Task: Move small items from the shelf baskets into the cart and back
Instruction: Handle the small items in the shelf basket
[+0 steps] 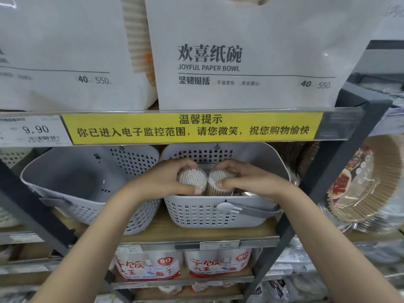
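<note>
My left hand (172, 180) grips a small clear round tub packed with white-tipped cotton swabs (192, 179), thumb under its front rim and fingers curled over the top. My right hand (242, 179) grips a second clear round tub of cotton swabs with tan sticks (219, 182) in the same way, thumb at the near edge and fingers arched over the far side. The two tubs sit side by side, touching or almost so, tilted with their open-looking tops toward me, held just above the inside of a grey perforated plastic basket with a darker grey handle (209, 215). That basket stands on a wooden shelf board (196, 232), and beside it on the left lies a matching grey perforated basket tipped on its side (72, 182), its mouth turned toward me. Above both runs a yellow notice strip with black Chinese lettering (192, 127), with a white price label reading 9.90 (32, 131) at its left end. Over the strip stand large white packs marked JOYFUL PAPER BOWL (240, 62). Below the basket shelf sit red-and-white packs marked 80 (150, 267).
</note>
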Demonstrator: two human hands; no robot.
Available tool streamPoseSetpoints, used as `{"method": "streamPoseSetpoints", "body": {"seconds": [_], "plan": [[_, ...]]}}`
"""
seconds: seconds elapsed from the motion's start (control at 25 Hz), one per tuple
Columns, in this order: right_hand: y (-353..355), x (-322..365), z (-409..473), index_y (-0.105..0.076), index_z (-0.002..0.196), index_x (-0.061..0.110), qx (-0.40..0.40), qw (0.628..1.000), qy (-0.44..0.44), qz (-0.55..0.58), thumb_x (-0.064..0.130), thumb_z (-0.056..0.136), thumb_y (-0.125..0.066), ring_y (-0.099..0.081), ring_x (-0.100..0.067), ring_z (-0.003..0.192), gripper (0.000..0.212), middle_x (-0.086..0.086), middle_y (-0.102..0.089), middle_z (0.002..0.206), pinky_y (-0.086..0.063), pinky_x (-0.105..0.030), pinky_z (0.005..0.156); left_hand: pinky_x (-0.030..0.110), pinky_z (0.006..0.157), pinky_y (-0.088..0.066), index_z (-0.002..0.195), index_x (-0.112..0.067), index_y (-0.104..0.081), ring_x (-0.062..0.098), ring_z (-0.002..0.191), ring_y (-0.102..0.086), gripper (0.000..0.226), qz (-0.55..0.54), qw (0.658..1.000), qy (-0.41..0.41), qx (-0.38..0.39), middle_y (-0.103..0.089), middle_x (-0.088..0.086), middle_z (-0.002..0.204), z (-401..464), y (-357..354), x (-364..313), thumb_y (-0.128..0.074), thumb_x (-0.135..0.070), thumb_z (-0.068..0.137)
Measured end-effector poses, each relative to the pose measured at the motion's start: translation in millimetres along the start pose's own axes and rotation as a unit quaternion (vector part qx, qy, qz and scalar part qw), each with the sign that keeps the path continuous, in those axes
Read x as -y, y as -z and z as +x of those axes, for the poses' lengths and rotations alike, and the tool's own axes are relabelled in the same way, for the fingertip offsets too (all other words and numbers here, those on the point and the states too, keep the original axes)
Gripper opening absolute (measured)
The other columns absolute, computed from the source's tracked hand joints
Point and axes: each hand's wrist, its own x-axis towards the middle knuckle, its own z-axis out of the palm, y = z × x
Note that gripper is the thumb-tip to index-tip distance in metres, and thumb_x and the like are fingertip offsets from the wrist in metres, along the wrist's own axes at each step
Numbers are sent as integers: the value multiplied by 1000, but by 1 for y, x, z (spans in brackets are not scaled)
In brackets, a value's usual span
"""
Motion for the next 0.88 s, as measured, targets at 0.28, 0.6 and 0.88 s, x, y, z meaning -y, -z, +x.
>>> {"method": "streamPoseSetpoints", "body": {"seconds": [0.28, 0.6, 0.88], "plan": [[-3, -6, -2, -56, 127, 22, 6, 999, -19, 34, 34, 82, -71, -51, -11, 122, 50, 4, -58, 128, -40, -34, 108, 30, 105, -41, 119, -26, -59, 6, 114, -56, 35, -20, 1000, 7, -5, -62, -9, 120, 1, -3, 3, -68, -25, 85], [4, 12, -5, -48, 133, 20, 48, 998, -34, -2, 27, 82, -72, -48, -6, 118, 57, 9, -52, 125, -39, -17, 93, 30, 103, -39, 129, -25, -53, 9, 120, -50, 36, 27, 998, 7, -47, -55, -5, 133, 8, -7, 5, -58, -28, 93], [0, 12, -4, -55, 126, 18, -55, 998, -2, -19, 28, 74, -79, -51, -6, 114, 57, 6, -56, 123, -37, -14, 89, 33, 105, -39, 134, -24, -49, 11, 122, -49, 40, 53, 997, 14, -54, -52, -5, 137, 11, -7, 9, -53, -31, 95]]}}
